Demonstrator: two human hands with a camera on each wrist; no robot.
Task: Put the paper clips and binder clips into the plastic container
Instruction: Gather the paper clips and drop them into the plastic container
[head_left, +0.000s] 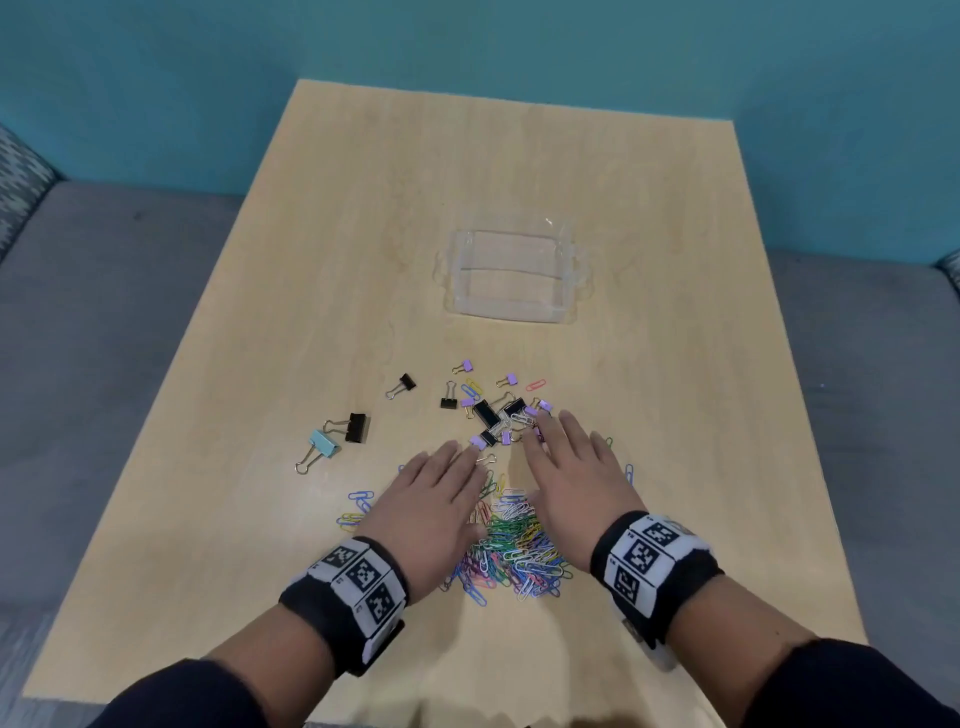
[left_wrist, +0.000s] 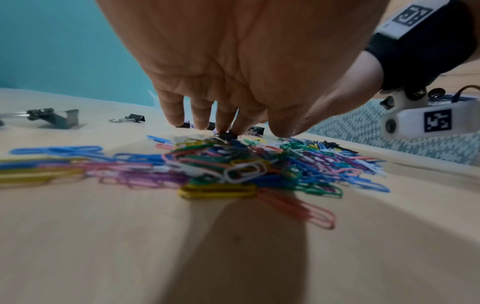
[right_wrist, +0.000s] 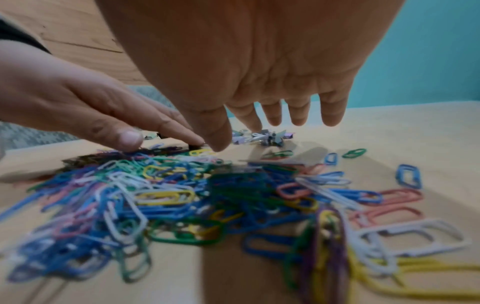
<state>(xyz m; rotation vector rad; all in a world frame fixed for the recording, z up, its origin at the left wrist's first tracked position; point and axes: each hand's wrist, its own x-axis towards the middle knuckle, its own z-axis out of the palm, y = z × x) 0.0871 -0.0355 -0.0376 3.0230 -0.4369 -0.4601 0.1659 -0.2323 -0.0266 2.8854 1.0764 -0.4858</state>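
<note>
A clear plastic container (head_left: 511, 278) stands open and empty at the table's middle. Closer to me, black and purple binder clips (head_left: 491, 413) lie scattered, and a heap of coloured paper clips (head_left: 511, 545) lies below them. Both hands hover palm down over the heap with their fingers straight. My left hand (head_left: 447, 483) reaches the heap's far left side, and its fingertips (left_wrist: 226, 128) touch a small black binder clip (left_wrist: 228, 136). My right hand (head_left: 566, 467) is spread above the paper clips (right_wrist: 182, 195), its fingertips near the binder clip cluster (right_wrist: 262, 137). Neither hand holds anything.
A light blue binder clip (head_left: 324, 447) and a large black one (head_left: 356, 427) lie apart at the left, with a smaller black one (head_left: 402, 385) beyond. The wooden table (head_left: 675, 364) has grey seating on both sides and a teal wall behind.
</note>
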